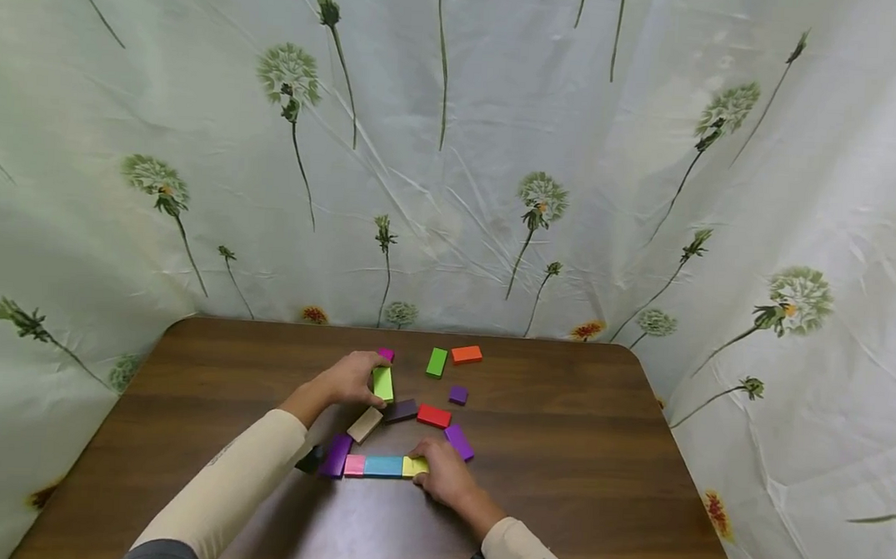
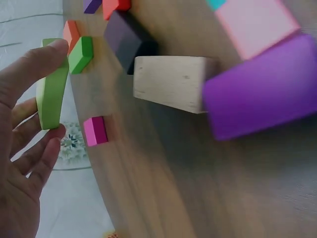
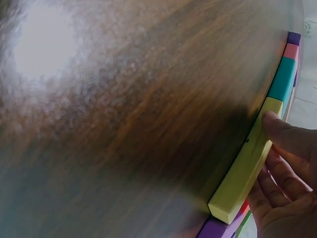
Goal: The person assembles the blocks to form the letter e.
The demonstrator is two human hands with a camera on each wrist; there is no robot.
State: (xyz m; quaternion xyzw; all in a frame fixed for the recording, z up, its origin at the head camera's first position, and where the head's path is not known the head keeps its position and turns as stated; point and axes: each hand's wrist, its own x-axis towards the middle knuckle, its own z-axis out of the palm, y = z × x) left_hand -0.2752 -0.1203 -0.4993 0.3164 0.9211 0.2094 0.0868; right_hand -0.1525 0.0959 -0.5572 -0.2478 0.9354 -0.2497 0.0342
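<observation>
My left hand (image 1: 352, 379) pinches a light green block (image 2: 53, 96) between thumb and fingertips, raised over the far side of the pieces in the left wrist view. With thumb and fingers my right hand (image 1: 448, 476) grips a yellow block (image 3: 242, 163) at the right end of a straight row. That row continues leftward with a blue block (image 1: 383, 466) and a pink block (image 1: 354, 465). A purple block (image 1: 336, 456) stands at its left end, and a plain wooden block (image 1: 365, 424), a dark block (image 1: 400, 411), a red block (image 1: 434, 416) and another purple block (image 1: 459, 443) curve round behind.
Farther back on the brown table (image 1: 560, 468) lie a green block (image 1: 436, 362), an orange block (image 1: 466, 354), a small dark purple block (image 1: 458, 395) and a magenta block (image 1: 387, 354). A flower-printed curtain (image 1: 452, 188) hangs behind the table's far edge.
</observation>
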